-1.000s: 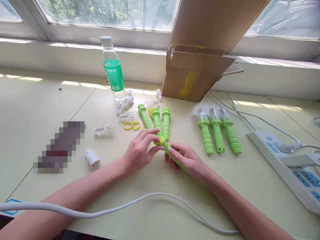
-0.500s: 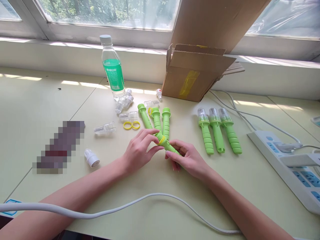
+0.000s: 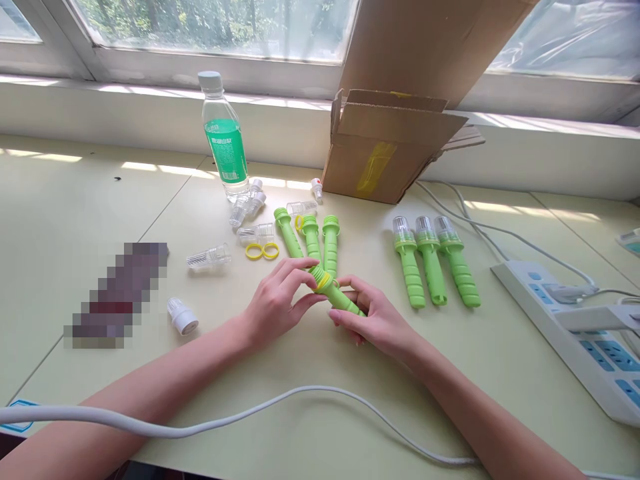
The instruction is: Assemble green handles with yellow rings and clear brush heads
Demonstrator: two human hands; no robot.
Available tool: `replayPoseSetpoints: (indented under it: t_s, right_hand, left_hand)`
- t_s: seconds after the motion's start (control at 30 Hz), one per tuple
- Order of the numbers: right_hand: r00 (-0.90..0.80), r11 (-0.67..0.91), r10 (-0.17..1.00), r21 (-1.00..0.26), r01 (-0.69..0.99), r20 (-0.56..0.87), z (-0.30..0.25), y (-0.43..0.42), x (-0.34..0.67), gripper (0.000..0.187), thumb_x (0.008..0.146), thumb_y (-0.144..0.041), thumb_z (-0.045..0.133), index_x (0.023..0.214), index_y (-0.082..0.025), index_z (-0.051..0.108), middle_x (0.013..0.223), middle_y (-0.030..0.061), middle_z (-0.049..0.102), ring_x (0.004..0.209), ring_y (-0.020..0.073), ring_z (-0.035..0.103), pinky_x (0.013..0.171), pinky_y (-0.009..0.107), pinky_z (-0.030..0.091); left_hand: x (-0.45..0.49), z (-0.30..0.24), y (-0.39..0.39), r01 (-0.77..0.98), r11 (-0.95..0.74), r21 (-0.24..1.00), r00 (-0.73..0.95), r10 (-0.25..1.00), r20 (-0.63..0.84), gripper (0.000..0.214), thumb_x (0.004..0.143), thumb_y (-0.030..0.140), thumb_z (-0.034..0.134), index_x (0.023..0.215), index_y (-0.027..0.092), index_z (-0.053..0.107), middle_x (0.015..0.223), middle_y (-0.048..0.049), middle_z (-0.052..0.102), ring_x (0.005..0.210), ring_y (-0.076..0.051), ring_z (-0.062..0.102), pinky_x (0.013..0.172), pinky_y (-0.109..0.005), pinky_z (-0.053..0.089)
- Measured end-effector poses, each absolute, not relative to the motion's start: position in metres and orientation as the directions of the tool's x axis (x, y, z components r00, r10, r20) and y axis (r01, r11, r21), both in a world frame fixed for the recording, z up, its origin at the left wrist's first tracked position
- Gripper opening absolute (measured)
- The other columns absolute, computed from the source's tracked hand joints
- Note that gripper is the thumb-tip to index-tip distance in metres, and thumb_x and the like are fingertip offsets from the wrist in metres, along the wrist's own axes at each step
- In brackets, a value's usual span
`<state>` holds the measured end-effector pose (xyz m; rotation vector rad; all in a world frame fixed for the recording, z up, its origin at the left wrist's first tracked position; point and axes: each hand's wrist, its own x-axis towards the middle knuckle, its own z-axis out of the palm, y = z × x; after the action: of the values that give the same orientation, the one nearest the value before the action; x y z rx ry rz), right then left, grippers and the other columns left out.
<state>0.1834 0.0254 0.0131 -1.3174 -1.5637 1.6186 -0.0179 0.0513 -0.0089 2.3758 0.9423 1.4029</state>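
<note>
A green plastic flashlight body [image 3: 346,303] with a threaded end and a yellow ring [image 3: 323,281] around its neck lies tilted between my hands. The fingers of my left hand [image 3: 275,300] pinch the threaded end near the ring, thumb below. My right hand [image 3: 383,323] grips the ribbed handle between thumb and fingers. Just beyond lie three similar green bodies without tops, one of them the upright-pointing body [image 3: 331,243]. Two loose yellow rings [image 3: 263,251] and several clear caps, such as the clear cap [image 3: 209,257], are on the table to the left.
Three green flashlights with clear tops, one the middle flashlight [image 3: 429,267], lie at right, beside a white power strip [image 3: 565,333]. A water bottle [image 3: 226,150] and cardboard box [image 3: 390,150] stand at the back. A white cable [image 3: 280,398] crosses in front; a white cap [image 3: 183,317] lies left.
My right hand's fingers have shifted on the handle, and the flashlight body has turned slightly, its lower end showing more. My left hand stays at the threaded end.
</note>
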Motion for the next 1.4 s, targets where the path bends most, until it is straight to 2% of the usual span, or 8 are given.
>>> replayPoseSetpoints:
  t_s: [0.2, 0.33, 0.47, 0.67, 0.8, 1.0, 1.13, 1.4]
  right_hand:
    - [-0.409, -0.175, 0.880, -0.965, 0.194, -0.241, 0.0152, 0.0277, 0.1852, 0.025, 0.088, -0.041, 0.058, 0.101, -0.020, 0.054, 0.078, 0.0006, 0.062, 0.045, 0.0078, 0.050, 0.042, 0.022, 0.041]
    - [-0.481, -0.142, 0.849, -0.971, 0.191, -0.218, 0.0192, 0.0288, 0.1856, 0.025, 0.092, -0.042, 0.051, 0.094, -0.018, 0.059, 0.080, 0.0025, 0.061, 0.055, 0.0096, 0.055, 0.051, 0.023, 0.045]
    - [-0.506, -0.134, 0.834, -0.970, 0.204, -0.222, 0.0202, 0.0293, 0.1865, 0.028, 0.094, -0.043, 0.046, 0.089, -0.018, 0.058, 0.073, -0.0003, 0.057, 0.049, 0.0070, 0.048, 0.045, 0.021, 0.038]
    - [-0.394, -0.211, 0.872, -0.950, 0.232, -0.290, 0.0159, 0.0290, 0.1866, 0.030, 0.082, -0.040, 0.065, 0.102, -0.023, 0.050, 0.068, -0.0046, 0.058, 0.042, 0.0068, 0.044, 0.038, 0.020, 0.037]
    - [-0.368, -0.214, 0.885, -0.951, 0.224, -0.285, 0.0142, 0.0293, 0.1860, 0.031, 0.077, -0.040, 0.070, 0.093, -0.022, 0.051, 0.074, -0.0018, 0.062, 0.041, 0.0072, 0.046, 0.038, 0.022, 0.039]
    - [-0.462, -0.135, 0.859, -0.968, 0.214, -0.221, 0.0195, 0.0284, 0.1844, 0.028, 0.090, -0.044, 0.053, 0.093, -0.018, 0.062, 0.078, 0.0029, 0.063, 0.057, 0.0117, 0.057, 0.053, 0.024, 0.046]
    - [-0.474, -0.125, 0.853, -0.968, 0.218, -0.217, 0.0222, 0.0282, 0.1844, 0.032, 0.093, -0.045, 0.046, 0.093, -0.018, 0.063, 0.077, 0.0019, 0.062, 0.051, 0.0085, 0.052, 0.048, 0.022, 0.041]
    - [-0.374, -0.196, 0.887, -0.954, 0.229, -0.272, 0.0150, 0.0289, 0.1842, 0.030, 0.079, -0.040, 0.069, 0.095, -0.021, 0.053, 0.067, -0.0034, 0.060, 0.041, 0.0087, 0.048, 0.039, 0.023, 0.041]
  left_hand:
    - [-0.0189, -0.0088, 0.0507, 0.407, -0.765, 0.499, 0.382, 0.639, 0.668, 0.022, 0.082, 0.020, 0.064, 0.101, 0.019, 0.052, 0.117, -0.0126, 0.059, 0.108, -0.022, 0.059, 0.086, -0.038, 0.052]
    - [-0.0195, -0.0085, 0.0498, 0.413, -0.772, 0.483, 0.388, 0.629, 0.674, 0.020, 0.083, 0.020, 0.064, 0.098, 0.018, 0.052, 0.115, -0.0133, 0.060, 0.108, -0.022, 0.058, 0.086, -0.038, 0.053]
    - [-0.0202, -0.0076, 0.0504, 0.411, -0.772, 0.486, 0.388, 0.630, 0.673, 0.019, 0.082, 0.022, 0.065, 0.095, 0.018, 0.052, 0.115, -0.0129, 0.060, 0.107, -0.022, 0.059, 0.086, -0.038, 0.052]
    - [-0.0194, -0.0088, 0.0523, 0.399, -0.772, 0.495, 0.377, 0.630, 0.679, 0.017, 0.083, 0.018, 0.063, 0.096, 0.018, 0.052, 0.116, -0.0120, 0.060, 0.107, -0.021, 0.059, 0.085, -0.037, 0.052]
    - [-0.0185, -0.0091, 0.0517, 0.412, -0.776, 0.477, 0.358, 0.619, 0.699, 0.013, 0.083, 0.017, 0.062, 0.092, 0.018, 0.052, 0.112, -0.0122, 0.062, 0.104, -0.021, 0.061, 0.083, -0.036, 0.053]
    - [-0.0195, -0.0067, 0.0502, 0.416, -0.770, 0.483, 0.338, 0.625, 0.704, 0.015, 0.082, 0.022, 0.065, 0.091, 0.019, 0.053, 0.110, -0.0115, 0.063, 0.102, -0.022, 0.062, 0.083, -0.037, 0.053]
    - [-0.0193, -0.0064, 0.0507, 0.408, -0.763, 0.501, 0.357, 0.638, 0.682, 0.018, 0.082, 0.022, 0.065, 0.095, 0.019, 0.053, 0.113, -0.0121, 0.062, 0.104, -0.022, 0.061, 0.084, -0.038, 0.053]
    - [-0.0183, -0.0091, 0.0516, 0.422, -0.783, 0.457, 0.346, 0.605, 0.717, 0.015, 0.082, 0.019, 0.065, 0.091, 0.018, 0.054, 0.111, -0.0116, 0.063, 0.101, -0.021, 0.062, 0.082, -0.036, 0.053]
